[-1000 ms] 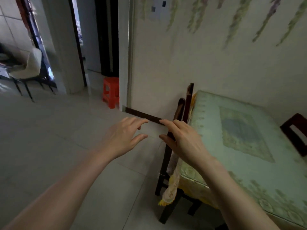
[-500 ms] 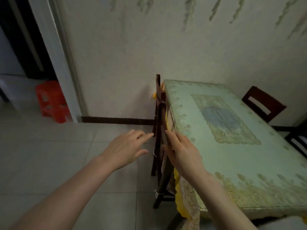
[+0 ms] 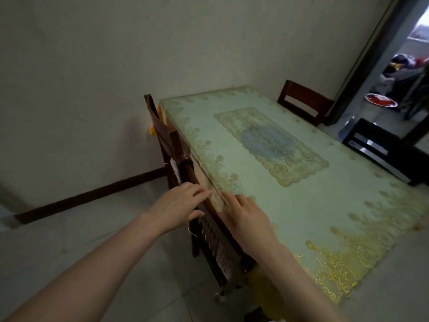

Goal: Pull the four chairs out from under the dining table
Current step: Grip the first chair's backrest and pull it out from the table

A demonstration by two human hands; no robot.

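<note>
Our left hand point(image 3: 178, 205) lies flat with loose fingers over the near chair point(image 3: 209, 231) top, right hand point(image 3: 246, 217) spread on the table point(image 3: 301, 205) edge.

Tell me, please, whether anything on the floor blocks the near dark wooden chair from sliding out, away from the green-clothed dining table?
Nothing visible does. The pale tiled floor beside the near dark wooden chair lies bare out to the wall. The left hand is at its top rail; the right hand rests on the table edge.

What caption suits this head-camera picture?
Both hands, left and right, reach the nearest chair tucked against the dining table.
</note>
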